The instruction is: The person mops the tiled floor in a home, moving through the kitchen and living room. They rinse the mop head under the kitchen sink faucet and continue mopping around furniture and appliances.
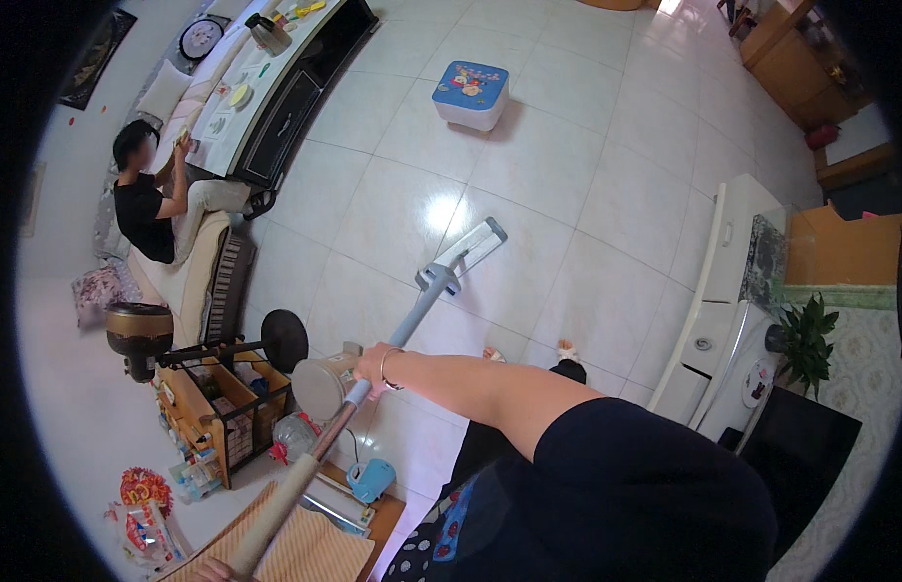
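A flat mop crosses the view, its long pole slanting from the lower left up to the mop head. The head has a grey and white body and sits flat on the tiled floor. Around the grey middle stretch of the pole wraps my right hand, with a bangle at the wrist. My left hand, partly cut off by the bottom edge, is on the thick beige grip end. Toes of both my feet show below the mop head, to the right.
A blue-topped stool stands ahead. On the left, a person sits on a sofa by a long table. Near the pole are a round bin, a wooden rack and a blue kettle. White cabinets line the right.
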Demonstrator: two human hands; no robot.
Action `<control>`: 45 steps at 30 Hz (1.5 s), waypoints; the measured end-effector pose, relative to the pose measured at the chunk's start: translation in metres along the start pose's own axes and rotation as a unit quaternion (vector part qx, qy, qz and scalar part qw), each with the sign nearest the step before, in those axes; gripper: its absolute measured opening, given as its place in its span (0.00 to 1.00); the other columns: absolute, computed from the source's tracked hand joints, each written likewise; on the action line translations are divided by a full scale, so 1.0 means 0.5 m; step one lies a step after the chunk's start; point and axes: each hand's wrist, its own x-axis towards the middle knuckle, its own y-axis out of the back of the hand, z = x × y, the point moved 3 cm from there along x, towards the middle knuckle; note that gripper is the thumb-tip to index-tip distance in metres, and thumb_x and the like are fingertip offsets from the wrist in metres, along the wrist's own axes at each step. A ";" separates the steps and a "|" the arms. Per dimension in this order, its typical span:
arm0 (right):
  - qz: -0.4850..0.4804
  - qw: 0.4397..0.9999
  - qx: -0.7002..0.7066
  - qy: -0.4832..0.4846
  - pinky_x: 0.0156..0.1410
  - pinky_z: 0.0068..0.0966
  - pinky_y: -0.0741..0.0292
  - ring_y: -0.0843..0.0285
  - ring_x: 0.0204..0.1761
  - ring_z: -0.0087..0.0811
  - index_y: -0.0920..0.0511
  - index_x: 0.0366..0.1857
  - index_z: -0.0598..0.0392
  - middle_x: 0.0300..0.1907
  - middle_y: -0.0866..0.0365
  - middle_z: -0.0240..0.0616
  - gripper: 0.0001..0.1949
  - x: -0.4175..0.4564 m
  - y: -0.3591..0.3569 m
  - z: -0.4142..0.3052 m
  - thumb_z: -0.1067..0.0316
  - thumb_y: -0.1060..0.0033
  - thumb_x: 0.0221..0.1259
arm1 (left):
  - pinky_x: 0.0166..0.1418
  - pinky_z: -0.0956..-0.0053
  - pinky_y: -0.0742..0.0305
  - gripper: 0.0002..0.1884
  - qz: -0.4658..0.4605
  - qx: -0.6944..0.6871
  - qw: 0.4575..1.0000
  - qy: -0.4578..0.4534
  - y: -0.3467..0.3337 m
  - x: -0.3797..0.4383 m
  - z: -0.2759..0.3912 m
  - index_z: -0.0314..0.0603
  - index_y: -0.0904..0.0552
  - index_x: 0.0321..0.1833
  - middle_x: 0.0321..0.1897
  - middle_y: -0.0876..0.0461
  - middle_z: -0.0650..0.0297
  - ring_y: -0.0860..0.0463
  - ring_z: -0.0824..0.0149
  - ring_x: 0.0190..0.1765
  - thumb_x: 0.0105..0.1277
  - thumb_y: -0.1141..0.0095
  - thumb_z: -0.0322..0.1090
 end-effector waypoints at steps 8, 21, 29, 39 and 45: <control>-0.222 0.974 0.030 0.016 0.43 0.38 0.22 0.18 0.38 0.35 0.19 0.38 0.44 0.31 0.17 0.33 0.19 -0.061 -0.028 0.133 0.49 0.30 0.43 | 0.20 0.76 0.40 0.17 0.223 0.192 0.955 -0.038 -0.176 -0.130 -0.018 0.45 0.33 0.19 0.12 0.39 0.65 0.38 0.71 0.15 0.63 0.55 0.44; 0.107 0.940 0.099 -0.308 0.44 0.34 0.24 0.19 0.39 0.37 0.20 0.30 0.44 0.32 0.17 0.33 0.15 -0.684 0.057 0.571 0.54 0.26 0.37 | 0.29 0.79 0.40 0.18 -0.104 0.009 0.978 0.183 -0.655 -0.337 -0.157 0.48 0.37 0.25 0.15 0.48 0.72 0.45 0.78 0.19 0.73 0.55 0.45; 0.552 0.753 0.056 -0.354 0.40 0.35 0.28 0.24 0.34 0.40 0.25 0.22 0.47 0.25 0.22 0.34 0.12 -0.924 -0.071 0.525 0.65 0.26 0.34 | 0.22 0.80 0.37 0.17 -0.417 -0.101 0.899 0.083 -0.825 -0.378 -0.095 0.44 0.38 0.24 0.13 0.46 0.69 0.45 0.77 0.15 0.74 0.62 0.42; 0.777 0.494 0.028 -0.388 0.38 0.39 0.33 0.29 0.28 0.43 0.31 0.16 0.49 0.20 0.27 0.37 0.14 -0.714 -0.165 0.233 0.66 0.28 0.36 | 0.16 0.84 0.32 0.24 -0.658 -0.283 0.698 -0.014 -0.686 -0.213 -0.049 0.47 0.33 0.16 0.07 0.38 0.73 0.36 0.79 0.08 0.63 0.43 0.52; 0.821 0.471 0.013 -0.322 0.39 0.33 0.32 0.31 0.30 0.39 0.31 0.21 0.51 0.24 0.29 0.35 0.15 -0.447 -0.152 0.182 0.73 0.28 0.37 | 0.26 0.79 0.27 0.20 -0.732 -0.364 0.574 -0.048 -0.485 -0.037 -0.097 0.40 0.25 0.20 0.09 0.33 0.69 0.31 0.75 0.12 0.60 0.36 0.46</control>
